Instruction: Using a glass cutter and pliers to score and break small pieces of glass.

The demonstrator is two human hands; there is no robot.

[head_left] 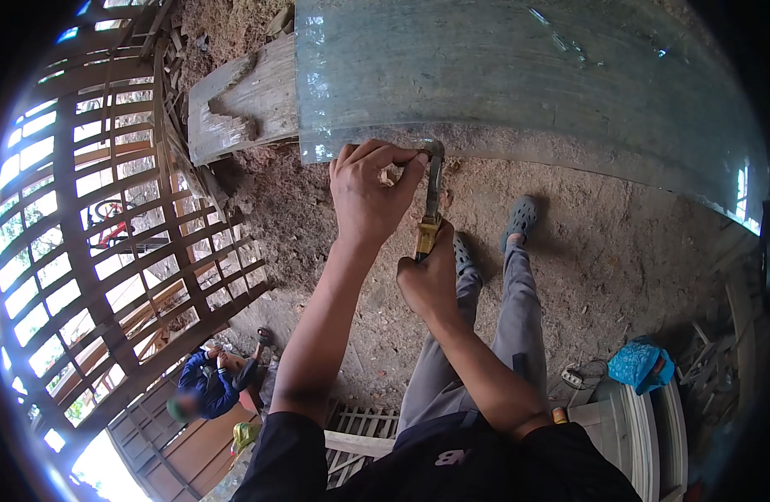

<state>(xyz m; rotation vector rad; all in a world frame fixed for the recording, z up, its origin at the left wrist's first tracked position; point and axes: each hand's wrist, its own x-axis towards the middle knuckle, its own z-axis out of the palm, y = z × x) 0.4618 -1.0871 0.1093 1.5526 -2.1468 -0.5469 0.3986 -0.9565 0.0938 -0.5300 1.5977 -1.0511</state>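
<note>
A large clear glass pane (502, 92) lies across the far side, its near edge just beyond my hands. My left hand (372, 188) is at that edge, thumb and fingers pinched together; what they grip is too small to make out. My right hand (431, 276) is closed round a hand tool (427, 238) with a yellow and black body and a long grey metal strip. The strip points away from me, and its rounded tip sits beside my left thumb and fingertips near the glass edge. I cannot tell the tool's exact kind.
A worn wooden board (276, 100) projects left from under the pane; glass slivers (561, 38) lie on top. Left stands a wooden lattice (109, 209), with a seated person in a blue jacket (213, 385) below. A blue bag (642, 366) and power strip (573, 379) are at right.
</note>
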